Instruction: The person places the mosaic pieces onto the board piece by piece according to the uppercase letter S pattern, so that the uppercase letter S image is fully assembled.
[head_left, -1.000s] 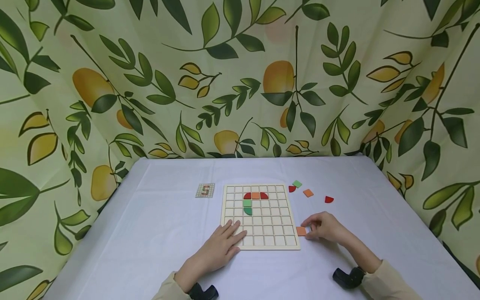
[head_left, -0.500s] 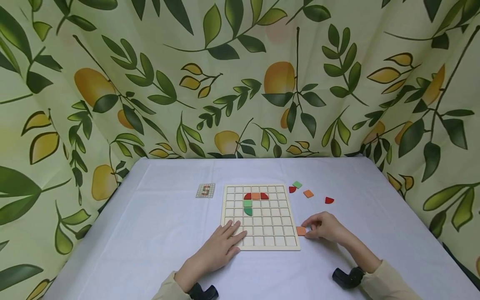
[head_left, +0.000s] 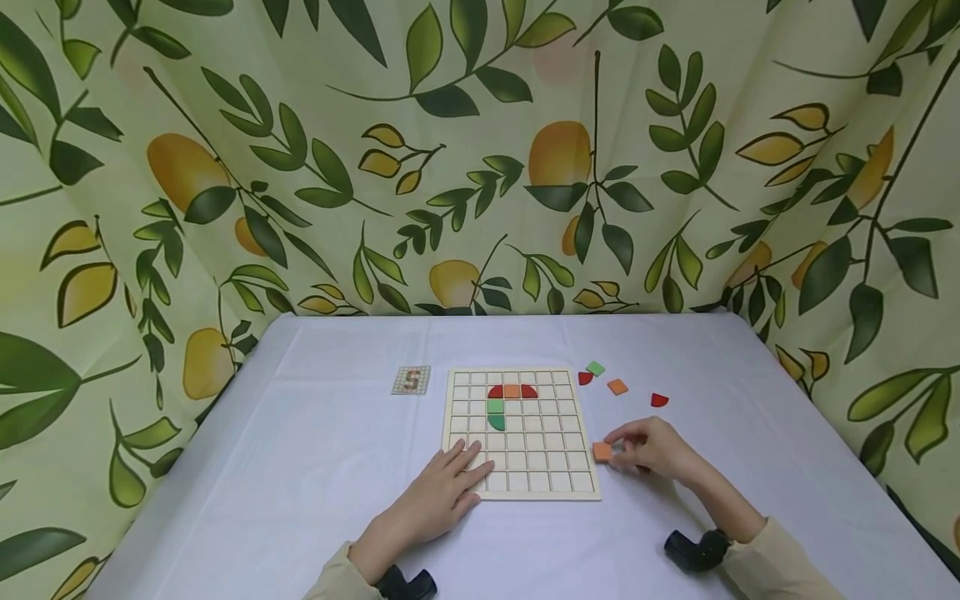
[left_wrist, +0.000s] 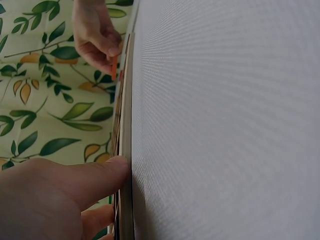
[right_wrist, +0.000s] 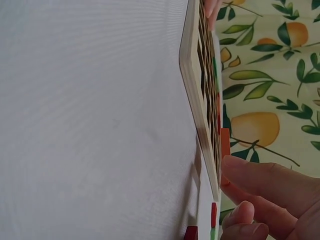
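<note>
Right hand (head_left: 654, 448) pinching orange tile (head_left: 601, 453) between fingers, by right edge of board (head_left: 537, 482); tile looking light, stiff, perhaps slippery, hardly fragile; opposite edges seeming best hold. Left hand (head_left: 435, 490) resting on board, fingers spread.

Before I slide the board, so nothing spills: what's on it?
Two red pieces, an orange piece, two green pieces, and the left hand; anything beneath it is hidden.

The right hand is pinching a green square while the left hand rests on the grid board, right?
Not quite: the right hand is pinching an orange square, not a green one, as the head view shows. The left hand does rest on the grid board.
</note>
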